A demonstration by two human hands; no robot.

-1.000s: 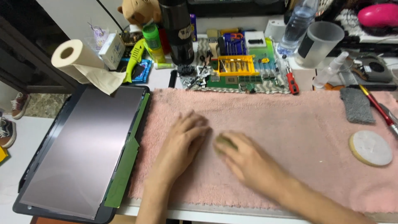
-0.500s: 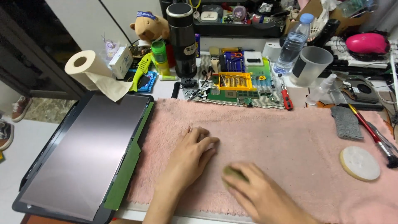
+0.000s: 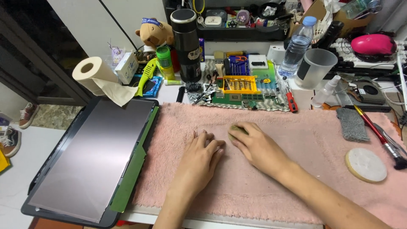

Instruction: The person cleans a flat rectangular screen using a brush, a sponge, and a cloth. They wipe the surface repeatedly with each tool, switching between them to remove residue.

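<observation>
— Pressing flat on the towel [image 3: 296, 140], that left hand [image 3: 199, 159]: fingers together, holding nothing.
— And the right hand [image 3: 256, 146]?
— Fingers curled over a small green pad [image 3: 235, 128], mid-towel, just beside the left. Laptop [image 3: 93, 157] lies well off to the left.

A white desk [image 3: 25, 186] carries everything. A pink fleecy towel [image 3: 296, 140] lies spread across it, under both hands. Left of the left hand [image 3: 199, 159] a dark laptop screen panel [image 3: 95, 157] lies flat, with a green strip [image 3: 135, 167] along its near edge. Beyond the hands sit a paper roll [image 3: 91, 74], a black flask [image 3: 185, 44], a yellow screwdriver-bit case [image 3: 239, 84], a water bottle [image 3: 299, 44] and a translucent cup [image 3: 316, 68].
</observation>
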